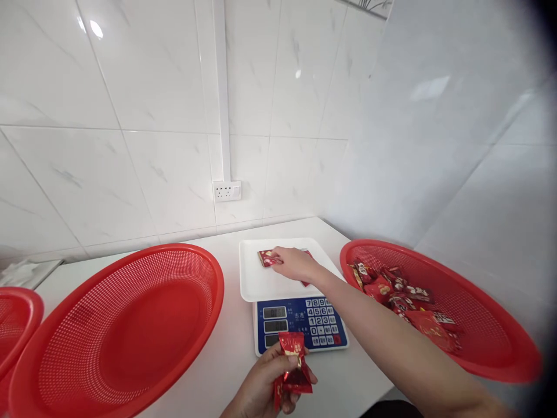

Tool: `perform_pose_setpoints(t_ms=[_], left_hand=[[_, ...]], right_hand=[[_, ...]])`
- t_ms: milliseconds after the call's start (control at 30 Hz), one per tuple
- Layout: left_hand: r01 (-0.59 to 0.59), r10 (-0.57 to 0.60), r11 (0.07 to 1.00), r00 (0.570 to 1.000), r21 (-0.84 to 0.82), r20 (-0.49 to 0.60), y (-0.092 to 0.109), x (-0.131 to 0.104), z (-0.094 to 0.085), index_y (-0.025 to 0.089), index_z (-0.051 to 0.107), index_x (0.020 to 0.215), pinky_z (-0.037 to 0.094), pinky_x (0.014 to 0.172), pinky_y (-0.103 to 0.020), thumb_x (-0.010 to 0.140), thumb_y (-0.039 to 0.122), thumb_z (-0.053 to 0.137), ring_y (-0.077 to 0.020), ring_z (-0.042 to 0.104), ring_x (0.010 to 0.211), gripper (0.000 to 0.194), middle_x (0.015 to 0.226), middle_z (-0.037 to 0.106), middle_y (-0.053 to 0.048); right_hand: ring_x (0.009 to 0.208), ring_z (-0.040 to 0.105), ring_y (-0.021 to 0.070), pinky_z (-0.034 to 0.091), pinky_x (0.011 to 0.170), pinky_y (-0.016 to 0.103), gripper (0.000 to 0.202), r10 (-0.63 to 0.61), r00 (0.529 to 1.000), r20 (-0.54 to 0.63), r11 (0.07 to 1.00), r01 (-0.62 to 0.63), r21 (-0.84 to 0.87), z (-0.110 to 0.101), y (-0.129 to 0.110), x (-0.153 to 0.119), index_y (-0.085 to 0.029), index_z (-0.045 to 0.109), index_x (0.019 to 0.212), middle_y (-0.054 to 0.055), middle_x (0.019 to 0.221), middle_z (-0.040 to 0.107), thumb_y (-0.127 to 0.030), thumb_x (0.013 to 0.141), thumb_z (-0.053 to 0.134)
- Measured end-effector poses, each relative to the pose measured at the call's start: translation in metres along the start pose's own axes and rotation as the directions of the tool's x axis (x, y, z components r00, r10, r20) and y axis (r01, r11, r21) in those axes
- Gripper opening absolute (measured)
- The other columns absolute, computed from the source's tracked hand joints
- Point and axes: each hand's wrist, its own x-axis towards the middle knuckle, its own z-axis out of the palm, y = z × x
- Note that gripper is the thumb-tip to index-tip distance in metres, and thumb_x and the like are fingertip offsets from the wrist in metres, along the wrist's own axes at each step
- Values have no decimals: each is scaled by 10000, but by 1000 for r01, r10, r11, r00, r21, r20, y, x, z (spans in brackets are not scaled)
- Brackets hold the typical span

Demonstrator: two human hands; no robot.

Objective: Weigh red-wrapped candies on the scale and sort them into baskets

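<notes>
My left hand (256, 383) is closed around small shiny red snack packets (293, 363), held in front of the scale's display panel. My right hand (292, 264) reaches over the white weighing tray (250, 287), its fingers closed on a flat red snack packet (264, 258). Behind my right wrist, another red packet (306, 284) lies on the tray, mostly hidden. The digital scale (300, 316) has a blue panel with number keys and small grey displays, whose digits are too faint to read.
At right, a red plastic basket (491, 342) holds several red snack packets (404, 296). A large red basket (161, 313) with nothing in it stands on the left, beside part of another red basket (20, 313). A wall socket (227, 191) sits behind the white table (230, 348).
</notes>
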Motion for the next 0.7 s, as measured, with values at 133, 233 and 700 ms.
perform_pose_setpoints(t_ms=[133, 233, 700], left_hand=[[-16, 16, 1000, 1000, -1, 4, -3, 2, -3, 117, 561, 929, 167, 305, -162, 637, 398, 662, -40, 423, 328, 418, 708, 686, -89], [-20, 20, 1000, 1000, -19, 3, -4, 4, -5, 115, 565, 936, 166, 312, -160, 644, 390, 660, -42, 432, 336, 412, 714, 688, -96], [-13, 17, 997, 999, -77, 43, -3, 10, -11, 123, 553, 951, 179, 317, -145, 667, 389, 659, -46, 462, 344, 403, 742, 696, -110]], right_hand=[[931, 602, 148, 468, 733, 260, 487, -258, 965, -48, 895, 258, 363, -17, -29, 18, -230, 335, 1322, 83, 1207, 565, -462, 894, 360], [1195, 432, 181, 369, 943, 310, 514, -299, 951, -81, 928, 309, 210, -20, -28, 33, -194, 310, 1351, 94, 1357, 423, -375, 881, 412], [1045, 537, 268, 380, 833, 360, 455, -140, 986, 93, 983, 150, -108, 13, 37, 33, -250, 475, 1258, 90, 1200, 570, -199, 806, 463]])
